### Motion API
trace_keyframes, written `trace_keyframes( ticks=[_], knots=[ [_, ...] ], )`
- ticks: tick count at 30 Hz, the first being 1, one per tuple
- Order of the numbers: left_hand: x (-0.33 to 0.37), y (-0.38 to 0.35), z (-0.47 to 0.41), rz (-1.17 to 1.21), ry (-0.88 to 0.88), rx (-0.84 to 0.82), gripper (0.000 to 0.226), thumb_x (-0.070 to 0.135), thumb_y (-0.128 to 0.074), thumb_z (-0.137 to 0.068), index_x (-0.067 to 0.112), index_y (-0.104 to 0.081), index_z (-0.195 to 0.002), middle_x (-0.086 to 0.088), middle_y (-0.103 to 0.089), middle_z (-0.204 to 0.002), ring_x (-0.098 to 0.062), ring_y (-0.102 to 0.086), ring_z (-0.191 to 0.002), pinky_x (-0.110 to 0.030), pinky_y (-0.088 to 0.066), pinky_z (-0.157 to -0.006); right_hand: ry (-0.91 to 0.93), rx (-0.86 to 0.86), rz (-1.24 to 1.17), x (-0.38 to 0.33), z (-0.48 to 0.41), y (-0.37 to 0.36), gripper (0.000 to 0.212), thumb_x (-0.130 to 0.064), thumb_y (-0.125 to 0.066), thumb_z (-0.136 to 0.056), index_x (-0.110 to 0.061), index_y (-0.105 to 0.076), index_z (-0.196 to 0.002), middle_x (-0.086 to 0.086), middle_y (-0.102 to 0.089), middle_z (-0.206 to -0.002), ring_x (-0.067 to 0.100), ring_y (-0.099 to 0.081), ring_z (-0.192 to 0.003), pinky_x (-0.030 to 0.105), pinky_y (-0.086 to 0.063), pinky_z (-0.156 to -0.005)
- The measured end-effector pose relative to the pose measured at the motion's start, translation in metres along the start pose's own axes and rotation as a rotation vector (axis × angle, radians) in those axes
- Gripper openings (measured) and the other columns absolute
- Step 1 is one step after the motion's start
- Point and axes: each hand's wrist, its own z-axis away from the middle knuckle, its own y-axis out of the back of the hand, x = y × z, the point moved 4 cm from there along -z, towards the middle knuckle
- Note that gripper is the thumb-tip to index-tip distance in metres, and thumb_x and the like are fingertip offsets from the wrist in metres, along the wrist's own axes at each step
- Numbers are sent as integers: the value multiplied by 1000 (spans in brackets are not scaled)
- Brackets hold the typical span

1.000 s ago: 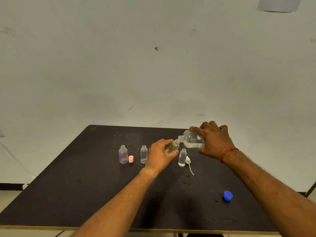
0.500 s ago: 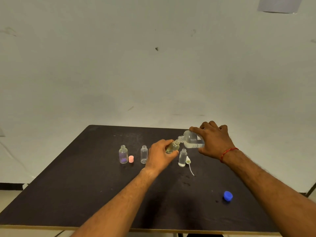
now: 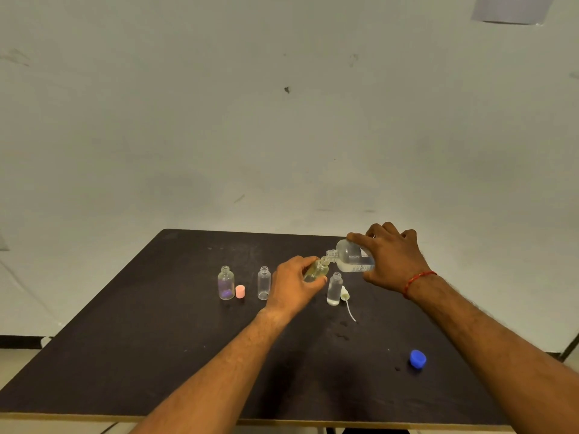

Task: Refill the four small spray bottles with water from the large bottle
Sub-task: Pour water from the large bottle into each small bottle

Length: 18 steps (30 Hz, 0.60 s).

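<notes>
Left grip (image 3: 293,286) clasps one yellowish bottle (image 3: 317,270), right grip (image 3: 393,261) one large bottle (image 3: 351,260); three small bottles (image 3: 226,283) (image 3: 264,283) (image 3: 334,289) stand.

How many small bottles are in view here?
4. Three stand on the table: the purple-tinted bottle far left, the clear bottle next to it, the part-filled bottle by the white sprayer. The left hand holds the yellowish bottle at the mouth of the large bottle. None seems hidden.

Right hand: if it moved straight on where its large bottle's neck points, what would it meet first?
Most likely the small bottle in the left hand; its mouth already seems to touch the large bottle, though depth is unclear.
</notes>
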Motion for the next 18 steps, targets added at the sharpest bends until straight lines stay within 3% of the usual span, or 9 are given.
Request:
trace_keyframes(
  ticks=[18],
  knots=[
    [-2, -4, 0, -2, -16, -3, 39, 38, -76, -85, 28, -69, -122, 10, -68, -105, -5, -64, -93, -22, -55, -82, 1, 2, 11, 2, 0, -1, 74, -44, -69, -72, -45, -35, -138, -4, -51, -118, 18, -43, -113, 42, -39, -87]
  ],
)
